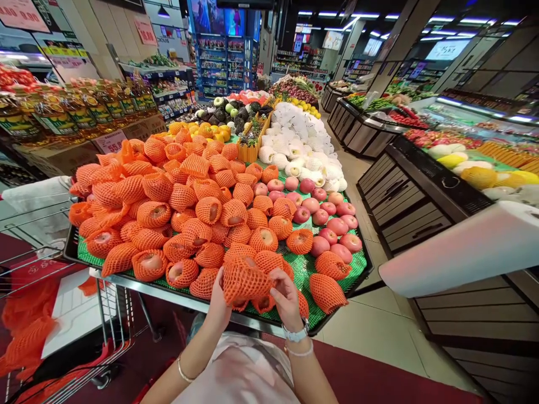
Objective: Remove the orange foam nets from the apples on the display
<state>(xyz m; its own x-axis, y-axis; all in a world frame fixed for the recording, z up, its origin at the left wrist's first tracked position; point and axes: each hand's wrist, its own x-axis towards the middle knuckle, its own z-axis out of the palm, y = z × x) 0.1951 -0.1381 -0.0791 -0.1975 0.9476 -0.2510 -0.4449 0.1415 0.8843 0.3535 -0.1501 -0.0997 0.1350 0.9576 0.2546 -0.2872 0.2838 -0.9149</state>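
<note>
Between my two hands, over the near edge of the display, is an orange foam net sleeve; whether an apple sits inside it I cannot tell. My left hand grips its left side, fingers mostly hidden behind the net. On the right, my right hand pinches the sleeve's edge with bent fingers. Around them lie many apples in orange foam nets, piled high toward the left. Bare pink apples rest in rows to the right on a green mat.
White-netted fruit is heaped behind the apples. A shopping cart stands at the left, beside loose orange nets. A roll of plastic bags juts in from the right. Oil bottles line the left shelf.
</note>
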